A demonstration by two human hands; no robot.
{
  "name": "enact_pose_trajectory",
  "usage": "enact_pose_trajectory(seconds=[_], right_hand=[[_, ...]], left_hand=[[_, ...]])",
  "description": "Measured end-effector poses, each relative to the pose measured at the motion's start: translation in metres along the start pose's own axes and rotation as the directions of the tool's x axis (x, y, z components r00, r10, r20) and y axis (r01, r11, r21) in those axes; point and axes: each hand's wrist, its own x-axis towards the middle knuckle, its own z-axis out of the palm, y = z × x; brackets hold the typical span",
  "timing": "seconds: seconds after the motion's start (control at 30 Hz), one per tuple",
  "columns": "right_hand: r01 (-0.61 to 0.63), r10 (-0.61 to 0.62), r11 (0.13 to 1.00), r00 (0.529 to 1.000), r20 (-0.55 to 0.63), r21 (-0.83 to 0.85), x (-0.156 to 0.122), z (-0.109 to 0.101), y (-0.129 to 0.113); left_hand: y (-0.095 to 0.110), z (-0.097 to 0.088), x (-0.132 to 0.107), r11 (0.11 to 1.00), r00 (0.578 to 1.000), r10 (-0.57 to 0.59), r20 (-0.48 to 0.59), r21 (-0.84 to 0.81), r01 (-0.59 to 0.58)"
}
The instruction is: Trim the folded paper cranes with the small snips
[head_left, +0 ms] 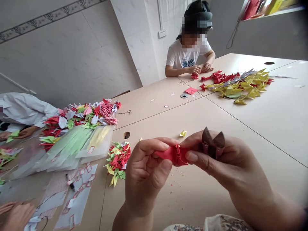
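A red folded paper crane (173, 154), its wings pinched out to the sides, is held between both hands above the table. My left hand (148, 170) grips its left end between thumb and fingers. On the right, the thumb and fingers of my right hand (223, 163) pinch the other end. A dark brown object with two pointed tips (213, 141) sticks up from my right hand; its kind is not clear. Just beyond my hands lies a small yellow folded paper piece (183, 133). A pile of red, green and yellow paper cranes (119, 160) lies left of my left hand.
Across the table (149, 112), a person (186, 57) handles red paper near yellow, red and lilac cranes (240, 83). To the left are a large mixed crane heap (84, 112), plastic bags (67, 147), a marker (70, 182), label strips (79, 195) and other people's hands (18, 216).
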Motion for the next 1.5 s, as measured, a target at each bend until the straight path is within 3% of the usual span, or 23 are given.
enact_pose_trajectory(seconds=[0.23, 0.4, 0.57, 0.73, 0.83, 0.97, 1.17, 1.23, 1.33, 1.5], right_hand=[[-0.023, 0.024, 0.987, 1.000, 0.008, -0.159, -0.007, -0.013, 0.005], [0.067, -0.085, 0.917, 0.996, -0.028, -0.394, -0.042, -0.037, 0.015], [0.099, -0.086, 0.884, 0.995, 0.050, -0.458, -0.065, -0.056, 0.025], [0.261, -0.221, 0.839, 0.965, 0.140, -0.477, -0.052, -0.047, 0.013], [0.193, -0.142, 0.864, 0.979, 0.143, -0.466, -0.049, -0.045, 0.007], [0.120, -0.046, 0.877, 0.985, 0.168, -0.465, -0.043, -0.043, 0.003], [0.216, -0.134, 0.871, 0.969, 0.209, -0.442, -0.021, -0.027, -0.006], [0.266, -0.200, 0.833, 0.962, 0.186, -0.485, -0.018, -0.024, -0.006], [0.355, -0.263, 0.747, 0.934, 0.240, -0.563, -0.019, -0.023, -0.005], [0.420, -0.285, 0.640, 0.908, 0.308, -0.644, -0.021, -0.024, -0.004]], left_hand=[[-0.004, -0.001, -0.002, 0.988, 0.992, 0.090, -0.090, 0.134, -0.077], [-0.004, -0.005, -0.004, 0.986, 0.989, 0.121, -0.086, 0.127, -0.110], [0.000, -0.007, -0.004, 0.986, 0.983, 0.138, -0.120, 0.115, -0.124], [0.004, -0.004, 0.003, 0.995, 0.985, 0.081, -0.155, 0.076, -0.069], [0.006, -0.003, 0.006, 0.999, 0.983, 0.018, -0.181, 0.052, -0.009], [0.006, -0.006, 0.006, 0.999, 0.990, -0.037, -0.136, 0.013, 0.040], [0.001, -0.009, 0.004, 1.000, 0.997, -0.014, -0.075, -0.020, 0.013], [0.000, -0.010, 0.003, 1.000, 0.997, -0.009, -0.078, -0.017, 0.008], [-0.001, -0.010, 0.002, 1.000, 0.997, 0.008, -0.071, -0.001, -0.008], [-0.001, -0.010, 0.003, 0.999, 0.996, 0.041, -0.074, 0.037, -0.038]])
